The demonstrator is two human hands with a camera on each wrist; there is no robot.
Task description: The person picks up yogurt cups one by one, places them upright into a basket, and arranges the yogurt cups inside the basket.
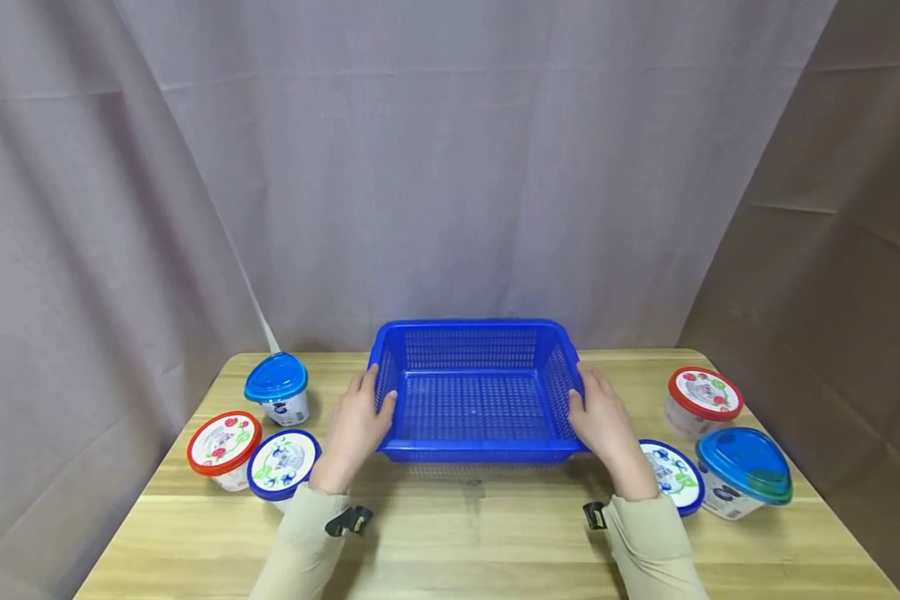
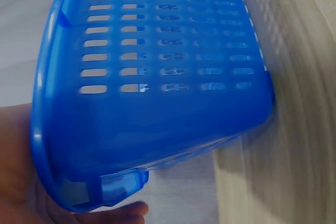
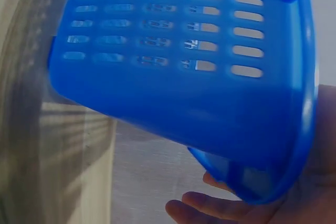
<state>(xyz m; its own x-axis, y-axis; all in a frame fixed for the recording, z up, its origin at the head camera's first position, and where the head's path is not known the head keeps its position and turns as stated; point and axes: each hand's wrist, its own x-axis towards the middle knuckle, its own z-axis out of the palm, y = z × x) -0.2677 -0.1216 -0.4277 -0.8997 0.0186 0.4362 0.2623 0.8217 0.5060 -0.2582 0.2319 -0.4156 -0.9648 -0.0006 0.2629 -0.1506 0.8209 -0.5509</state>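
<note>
A blue plastic basket [image 1: 474, 446] with slotted sides and nothing inside spans the middle of the table. My left hand [image 1: 355, 425] grips its left rim, thumb over the inner side and fingers along the outside. At the opposite end, my right hand [image 1: 607, 421] holds the right rim in the same way. The left wrist view shows the basket's slotted wall [image 2: 157, 119] close to the wood, with fingertips [image 2: 128, 211] below the rim corner. In the right wrist view, several fingers [image 3: 210, 203] reach under the other corner.
Left of the basket stand tubs with a blue lid [image 1: 276, 377], a red lid [image 1: 225, 442] and a dark blue lid [image 1: 283, 461]. On the right are tubs with a red lid [image 1: 705, 393], a blue lid [image 1: 745, 462] and a dark blue lid [image 1: 675, 477]. Grey curtain [image 1: 465, 183] hangs behind.
</note>
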